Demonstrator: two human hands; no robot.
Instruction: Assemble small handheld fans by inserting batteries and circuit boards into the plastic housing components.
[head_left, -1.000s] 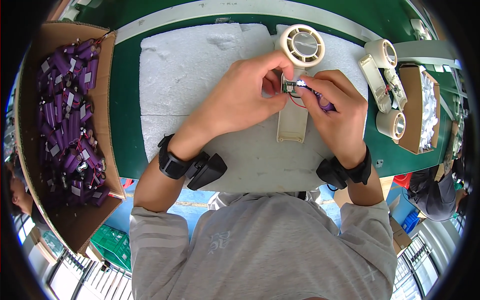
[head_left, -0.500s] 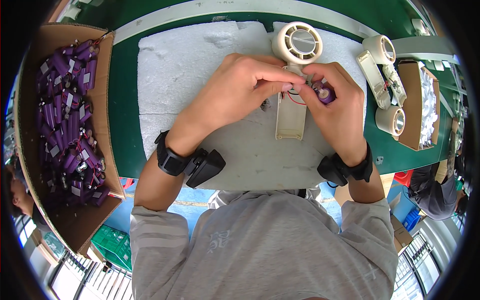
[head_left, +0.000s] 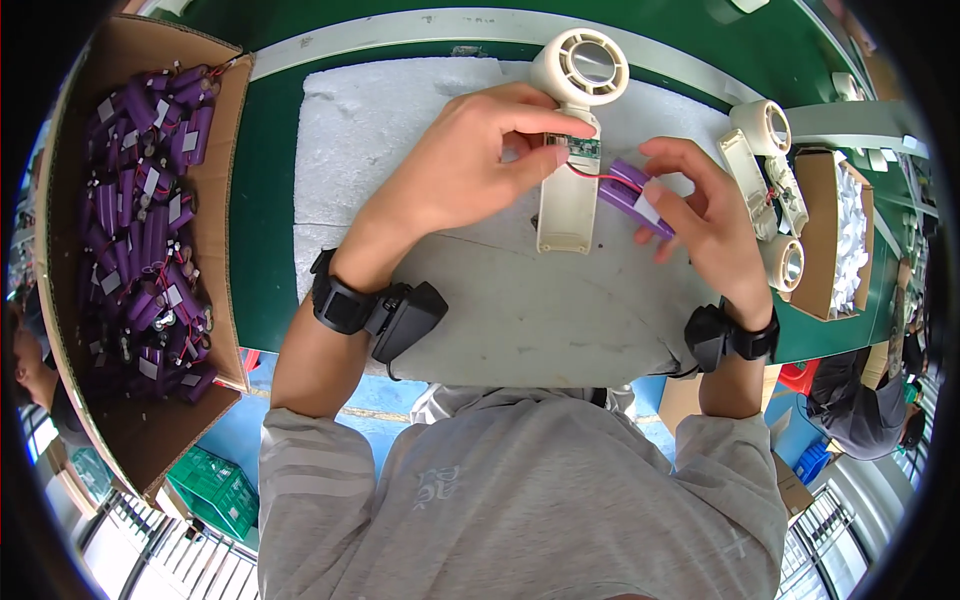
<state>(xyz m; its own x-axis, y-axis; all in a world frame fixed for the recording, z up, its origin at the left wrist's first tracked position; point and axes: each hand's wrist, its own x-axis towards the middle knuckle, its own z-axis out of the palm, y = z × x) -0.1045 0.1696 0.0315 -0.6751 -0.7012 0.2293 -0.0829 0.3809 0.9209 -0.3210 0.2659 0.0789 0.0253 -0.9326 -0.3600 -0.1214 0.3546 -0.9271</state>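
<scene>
A cream handheld-fan body (head_left: 567, 215) lies on the foam with its handle shell open and its round fan head (head_left: 597, 65) at the far end. Across the top of the handle sits a small green circuit board (head_left: 583, 148). My left hand (head_left: 465, 155) pinches the fan body at this board, thumb and forefinger on either side. A purple battery (head_left: 627, 180) with a white label is tilted beside the handle. My right hand (head_left: 712, 220) holds it, thumb on the label and some fingers spread. A red wire (head_left: 592, 176) runs from the battery to the board.
A carton (head_left: 225, 240) of purple batteries stands at the left. White foam sheets (head_left: 350, 130) cover the green bench (head_left: 272, 180). To the right lie more cream fan parts (head_left: 745, 165) and a small box (head_left: 822, 235) of white pieces. A green crate (head_left: 215, 495) stands lower left.
My right hand has moved right and nearer with the battery, which now shows lengthwise. My left hand has shifted slightly, uncovering the circuit board. The fan body has moved a little left.
</scene>
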